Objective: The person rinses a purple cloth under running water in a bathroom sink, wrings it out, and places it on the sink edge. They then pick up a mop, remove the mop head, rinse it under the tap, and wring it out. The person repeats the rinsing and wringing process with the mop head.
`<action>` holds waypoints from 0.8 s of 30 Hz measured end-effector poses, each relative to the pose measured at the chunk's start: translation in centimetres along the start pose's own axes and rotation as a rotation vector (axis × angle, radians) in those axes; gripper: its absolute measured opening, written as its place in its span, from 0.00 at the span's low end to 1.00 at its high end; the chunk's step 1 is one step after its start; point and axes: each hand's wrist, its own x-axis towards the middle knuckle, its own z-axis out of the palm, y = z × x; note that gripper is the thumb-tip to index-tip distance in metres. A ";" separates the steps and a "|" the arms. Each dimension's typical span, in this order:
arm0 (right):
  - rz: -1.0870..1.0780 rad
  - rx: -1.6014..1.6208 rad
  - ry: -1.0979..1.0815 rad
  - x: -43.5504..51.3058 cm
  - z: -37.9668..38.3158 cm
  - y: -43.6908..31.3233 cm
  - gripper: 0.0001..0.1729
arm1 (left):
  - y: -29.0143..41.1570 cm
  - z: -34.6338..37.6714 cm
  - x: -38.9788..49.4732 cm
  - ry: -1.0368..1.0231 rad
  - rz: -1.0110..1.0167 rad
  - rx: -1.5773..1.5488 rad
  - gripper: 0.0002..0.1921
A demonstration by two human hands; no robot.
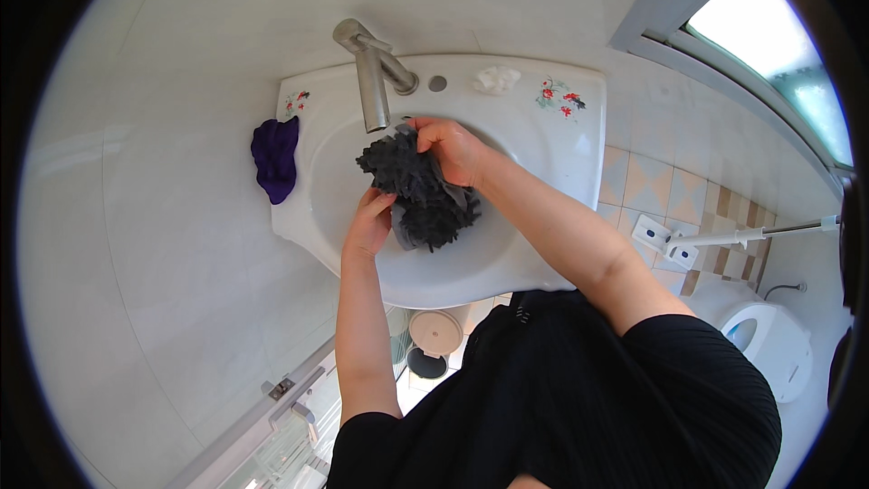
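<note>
A dark grey, shaggy piece of fabric (424,180) with ruffled strands hangs bunched over the basin of a white washbasin (468,272). My right hand (451,149) pinches its upper edge between thumb and fingers. At its lower left side, my left hand (371,221) holds the fabric, with the thumb on top and the fingers partly hidden behind it. The spout of a metal faucet (375,92) ends just above and to the left of the fabric. No water stream can be made out.
A purple cloth (275,159) drapes over the washbasin's left edge. White crumpled material (497,80) lies on the back ledge. Below stand a lidded bin (436,333) and a dark container (428,363). To the right are a flat mop (669,241), a toilet (774,353) and a window (760,27).
</note>
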 end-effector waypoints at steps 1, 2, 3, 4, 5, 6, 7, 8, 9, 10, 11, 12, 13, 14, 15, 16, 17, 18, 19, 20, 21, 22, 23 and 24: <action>0.011 0.026 0.007 0.0 0.2 -0.2 0.12 | -0.1 0.1 0.0 -0.027 0.014 0.011 0.26; 0.021 0.053 0.015 -0.1 0.4 -0.5 0.11 | -0.1 0.3 0.1 -0.008 0.043 0.015 0.25; 0.032 0.080 0.026 -0.2 0.4 -0.8 0.10 | 0.1 0.7 0.3 0.010 0.068 0.017 0.24; 0.048 0.062 0.066 -0.2 0.1 -0.7 0.11 | 0.3 1.1 0.3 0.028 0.094 0.020 0.24; 0.065 0.043 0.107 -0.2 -0.5 -0.6 0.11 | 0.5 1.5 0.2 0.042 0.095 -0.090 0.23; 0.074 0.024 0.146 0.0 -1.1 -0.6 0.12 | 1.1 2.5 0.1 0.050 0.096 -0.198 0.22; 0.111 0.035 0.170 0.1 -1.9 -0.5 0.14 | 1.5 3.1 0.1 0.058 0.098 -0.304 0.22; 0.148 0.047 0.194 0.3 -2.6 -0.3 0.17 | 1.5 3.1 0.2 0.078 0.091 -0.311 0.22; 0.191 0.059 0.215 0.2 -2.2 -0.4 0.19 | 1.3 3.0 0.2 0.105 0.086 -0.319 0.22; 0.153 -0.002 0.220 -0.1 -1.8 -0.3 0.22 | 1.3 2.8 0.3 0.131 0.080 -0.327 0.22; 0.115 -0.063 0.224 -0.6 -1.4 0.1 0.25 | 1.1 2.8 0.2 0.149 0.108 -0.256 0.21; 0.075 -0.122 0.235 -1.2 -1.0 0.1 0.28 | 0.8 3.0 0.2 0.163 0.130 -0.187 0.20; 0.073 -0.200 0.183 -1.3 -1.2 0.1 0.29 | 0.6 3.1 0.2 0.177 0.151 -0.118 0.20; 0.071 -0.277 0.130 -1.5 -1.5 0.0 0.31 | 0.7 2.9 0.3 0.138 0.164 -0.133 0.19; 0.070 -0.353 0.074 -1.6 -1.6 0.0 0.33 | 0.9 2.7 0.2 0.100 0.177 -0.147 0.19; 0.045 -0.524 0.079 -1.7 -1.6 0.1 0.34 | 1.0 2.5 0.2 0.063 0.191 -0.161 0.18; 0.019 -0.694 0.083 -1.7 -1.7 0.1 0.34 | 1.0 2.6 0.2 0.040 0.199 -0.201 0.18; -0.009 -0.865 0.084 -1.7 -1.5 0.0 0.35 | 1.1 2.8 0.2 0.017 0.210 -0.239 0.18; 0.045 -0.790 0.095 -1.7 -1.3 -0.1 0.34 | 1.3 3.0 0.2 -0.005 0.220 -0.278 0.17; 0.098 -0.714 0.106 -1.6 -1.0 -0.1 0.33 | 1.4 3.3 0.1 0.005 0.208 -0.320 0.18; 0.151 -0.638 0.118 -1.5 -0.8 -0.2 0.33 | 1.4 3.7 0.1 0.015 0.195 -0.364 0.18; 0.107 -0.591 0.143 -1.4 -0.5 0.0 0.28 | 1.4 3.9 0.2 0.024 0.181 -0.408 0.18; 0.063 -0.543 0.169 -1.4 -0.1 0.4 0.23 | 1.4 4.1 0.3 0.046 0.173 -0.373 0.18; 0.020 -0.495 0.195 -1.3 0.2 0.6 0.19 | 1.4 4.3 0.5 0.068 0.165 -0.337 0.19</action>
